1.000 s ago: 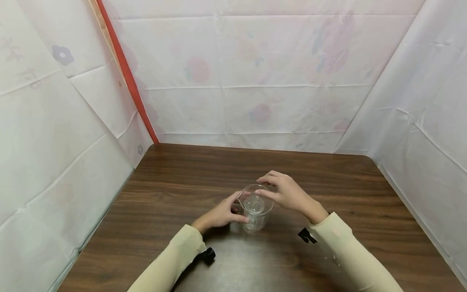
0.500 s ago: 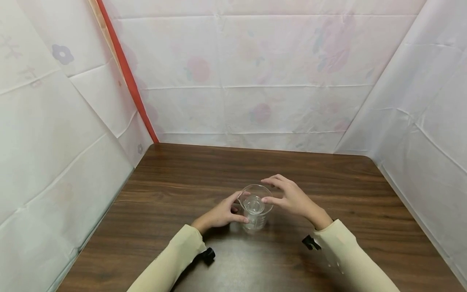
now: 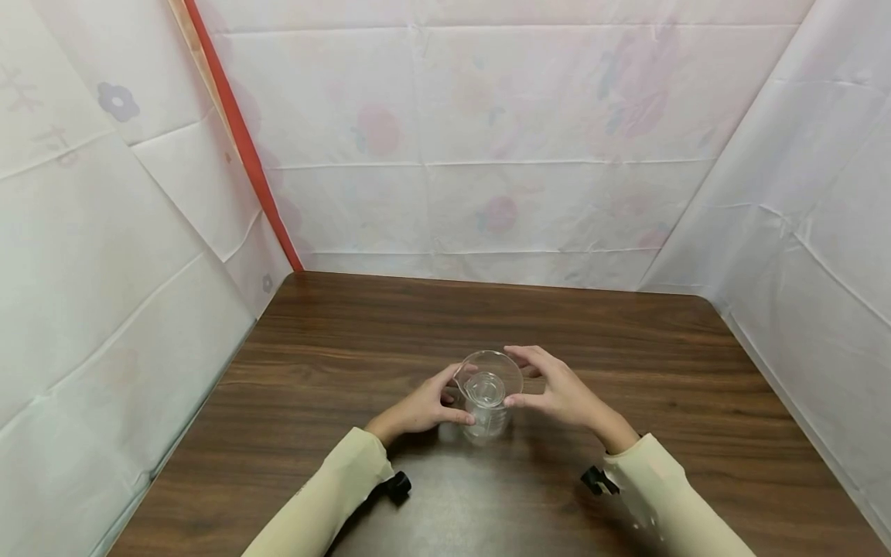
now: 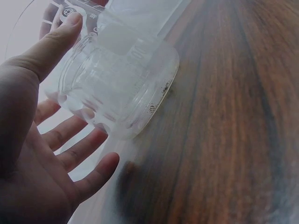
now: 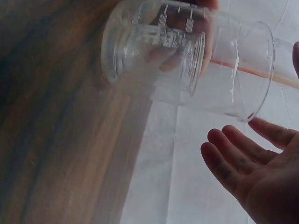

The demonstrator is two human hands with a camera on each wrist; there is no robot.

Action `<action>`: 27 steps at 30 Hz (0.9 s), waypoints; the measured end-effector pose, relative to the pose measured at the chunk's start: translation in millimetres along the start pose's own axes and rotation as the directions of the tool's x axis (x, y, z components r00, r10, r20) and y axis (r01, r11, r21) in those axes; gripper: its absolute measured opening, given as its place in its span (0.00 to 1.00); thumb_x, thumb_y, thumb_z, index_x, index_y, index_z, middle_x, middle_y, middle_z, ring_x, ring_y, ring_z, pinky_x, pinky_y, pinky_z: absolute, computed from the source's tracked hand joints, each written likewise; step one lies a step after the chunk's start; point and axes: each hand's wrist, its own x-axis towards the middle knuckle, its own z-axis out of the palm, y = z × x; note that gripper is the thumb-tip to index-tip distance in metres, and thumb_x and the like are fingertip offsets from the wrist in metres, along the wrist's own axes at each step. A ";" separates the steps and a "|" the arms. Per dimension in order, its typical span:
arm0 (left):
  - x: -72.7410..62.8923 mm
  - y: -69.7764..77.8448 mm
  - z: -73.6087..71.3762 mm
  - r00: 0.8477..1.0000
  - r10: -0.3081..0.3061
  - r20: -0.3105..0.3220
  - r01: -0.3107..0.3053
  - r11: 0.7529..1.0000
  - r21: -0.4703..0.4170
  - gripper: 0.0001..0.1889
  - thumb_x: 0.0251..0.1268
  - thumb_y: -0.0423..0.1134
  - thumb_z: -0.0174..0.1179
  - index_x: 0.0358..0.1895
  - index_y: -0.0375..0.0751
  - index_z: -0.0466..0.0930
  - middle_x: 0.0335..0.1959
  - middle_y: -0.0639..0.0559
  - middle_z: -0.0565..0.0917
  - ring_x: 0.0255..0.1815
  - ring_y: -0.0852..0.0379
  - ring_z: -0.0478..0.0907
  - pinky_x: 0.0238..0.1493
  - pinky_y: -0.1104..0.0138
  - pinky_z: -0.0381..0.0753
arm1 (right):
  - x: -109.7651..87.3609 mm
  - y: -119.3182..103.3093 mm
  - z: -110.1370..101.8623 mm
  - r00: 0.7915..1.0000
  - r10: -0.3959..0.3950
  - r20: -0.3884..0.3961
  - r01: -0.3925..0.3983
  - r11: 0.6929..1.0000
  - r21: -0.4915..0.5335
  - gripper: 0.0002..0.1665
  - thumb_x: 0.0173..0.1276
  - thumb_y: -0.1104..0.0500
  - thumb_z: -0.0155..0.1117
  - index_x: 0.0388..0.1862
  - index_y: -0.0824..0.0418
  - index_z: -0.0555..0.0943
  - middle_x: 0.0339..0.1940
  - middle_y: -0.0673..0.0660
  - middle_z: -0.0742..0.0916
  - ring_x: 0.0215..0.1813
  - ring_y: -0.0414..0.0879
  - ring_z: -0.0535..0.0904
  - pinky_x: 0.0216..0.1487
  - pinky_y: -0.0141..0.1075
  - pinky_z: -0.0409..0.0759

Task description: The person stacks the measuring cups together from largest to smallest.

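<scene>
A clear glass beaker (image 3: 489, 422) with white markings stands upright on the table, a smaller clear glass vessel (image 3: 485, 389) inside it. My left hand (image 3: 421, 406) holds the beaker's left side, thumb in front and fingers behind; in the left wrist view the little finger is off the glass. At the right of the rim is my right hand (image 3: 562, 393), thumb and fingers spread and slightly bent. In the right wrist view its index fingertip (image 5: 257, 123) is at the rim, while other fingers stay apart from the glass. Whether the right thumb touches is hard to tell.
The dark wood table (image 3: 334, 333) reaches back to a white patterned cloth (image 3: 529, 139), with similar cloth on both sides. A red strip (image 3: 244, 139) runs down the back left corner. Black clips (image 3: 397, 487) sit at the sleeve cuffs.
My right hand has come from above the beaker's opening down and to the right, to the outside of its rim. The left hand and the beaker stay in place.
</scene>
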 end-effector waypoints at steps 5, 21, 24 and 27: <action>1.0 -0.9 0.8 1.000 0.001 0.003 -0.001 1.000 -0.008 0.41 0.55 0.46 0.72 0.71 0.48 0.62 0.71 0.49 0.68 0.64 0.50 0.71 0.58 0.57 0.78 | -5.7 5.0 5.7 0.999 0.031 0.012 -0.031 1.000 -0.002 0.50 0.51 0.50 0.79 0.70 0.64 0.67 0.60 0.63 0.80 0.52 0.56 0.82 0.51 0.47 0.82; 0.1 2.7 -0.7 1.000 0.002 -0.001 -0.002 1.000 0.011 0.41 0.55 0.46 0.72 0.72 0.49 0.61 0.71 0.50 0.68 0.66 0.50 0.70 0.59 0.57 0.78 | -11.3 16.1 22.0 0.989 0.127 0.073 -0.129 0.992 0.015 0.52 0.54 0.50 0.78 0.72 0.66 0.64 0.65 0.65 0.78 0.47 0.54 0.83 0.49 0.46 0.83; -1.1 2.8 -0.9 1.000 0.000 0.005 0.000 1.000 0.019 0.42 0.56 0.48 0.71 0.73 0.51 0.60 0.71 0.51 0.68 0.66 0.50 0.70 0.59 0.57 0.78 | -12.1 16.7 24.8 0.986 0.141 0.084 -0.143 0.990 0.017 0.52 0.54 0.49 0.77 0.73 0.65 0.63 0.68 0.66 0.75 0.47 0.54 0.84 0.49 0.47 0.83; -2.2 3.3 -0.8 1.000 -0.001 0.010 0.000 1.000 0.031 0.42 0.57 0.49 0.71 0.73 0.53 0.59 0.72 0.54 0.67 0.67 0.52 0.70 0.60 0.59 0.78 | -13.2 16.2 26.8 0.984 0.156 0.086 -0.159 0.987 0.029 0.52 0.54 0.49 0.77 0.73 0.64 0.63 0.68 0.65 0.75 0.47 0.54 0.84 0.48 0.46 0.83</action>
